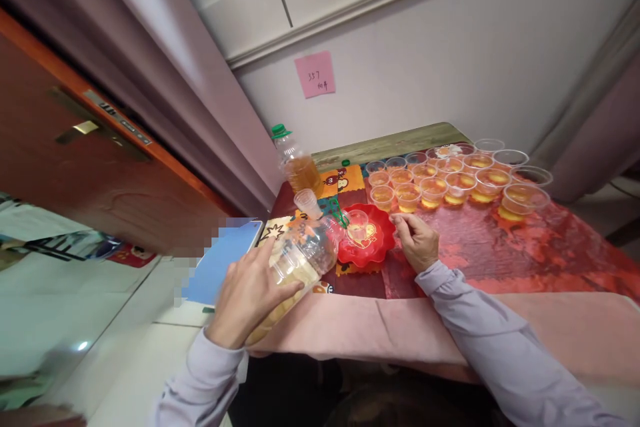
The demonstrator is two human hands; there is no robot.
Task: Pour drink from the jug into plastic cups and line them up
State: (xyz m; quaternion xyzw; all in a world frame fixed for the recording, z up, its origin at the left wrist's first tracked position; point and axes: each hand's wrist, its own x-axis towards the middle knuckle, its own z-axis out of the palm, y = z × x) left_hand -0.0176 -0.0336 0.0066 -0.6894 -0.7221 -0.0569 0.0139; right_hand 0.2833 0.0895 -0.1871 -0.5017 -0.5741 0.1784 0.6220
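Note:
My left hand (255, 293) is wrapped round a large clear plastic bottle (307, 247) with pale yellow liquid in its lower part. The bottle tilts so its neck points at a red scalloped plate (385, 240). On that plate stands a clear plastic cup (357, 227), near the bottle's mouth; a green loop (340, 212) hangs at the neck. With fingers closed, my right hand (419, 241) pinches at the plate's right rim. To the right stand rows of clear cups (434, 192), many with yellow liquid at the bottom.
A second bottle (303, 173) with a green cap and amber liquid stands at the back left. Near it are small clear cups (306, 200) and a loose green cap (345, 163). A pink cloth (400, 327) covers the table's front edge. A wooden door (100, 147) is at left.

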